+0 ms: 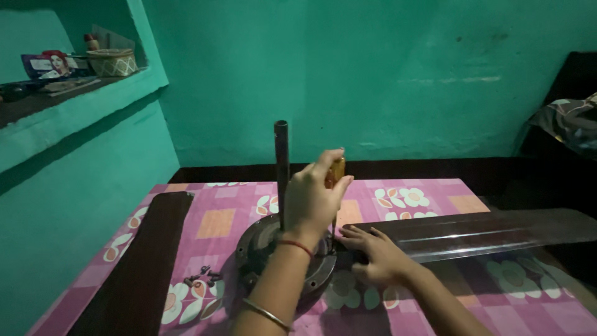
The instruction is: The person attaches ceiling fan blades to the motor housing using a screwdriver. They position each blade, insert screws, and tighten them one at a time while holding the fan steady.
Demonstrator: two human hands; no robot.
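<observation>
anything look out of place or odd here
A few small dark screws lie loose on the pink floral cloth, left of the round fan motor. One dark blade lies apart at the left, unattached. Nothing looks spilled or broken.

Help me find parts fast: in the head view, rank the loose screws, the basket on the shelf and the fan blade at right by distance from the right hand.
1. Fan blade: under the right hand.
2. Loose screws: left, on the cloth.
3. Basket: far left, on the shelf.
</observation>
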